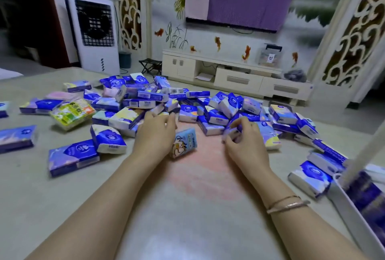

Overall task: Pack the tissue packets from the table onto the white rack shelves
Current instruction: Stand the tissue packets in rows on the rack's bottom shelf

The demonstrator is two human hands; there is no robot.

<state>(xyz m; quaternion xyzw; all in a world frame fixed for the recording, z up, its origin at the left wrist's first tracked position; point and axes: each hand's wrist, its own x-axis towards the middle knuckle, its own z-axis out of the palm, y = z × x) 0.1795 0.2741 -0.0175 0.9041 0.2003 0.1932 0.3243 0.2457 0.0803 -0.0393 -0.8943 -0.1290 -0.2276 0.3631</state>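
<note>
Several blue and white tissue packets (143,101) lie heaped across the far half of the grey table (187,218). My left hand (155,132) rests palm down at the pile's near edge, fingers slightly apart, holding nothing. Just to its right a light-blue cartoon packet (184,145) stands tilted, touching the hand's side. My right hand (243,136) has its fingers curled around a blue packet (234,129) at the heap's front. The white rack (358,201) shows at the lower right, with blue packets inside its shelf.
A yellow-green packet (70,113) lies at the left among loose blue ones (73,156). Beyond the table stand a white air cooler (95,30), a low white TV cabinet (235,76) and a small folding stool (150,65). The rack's white post (364,155) slants at the right.
</note>
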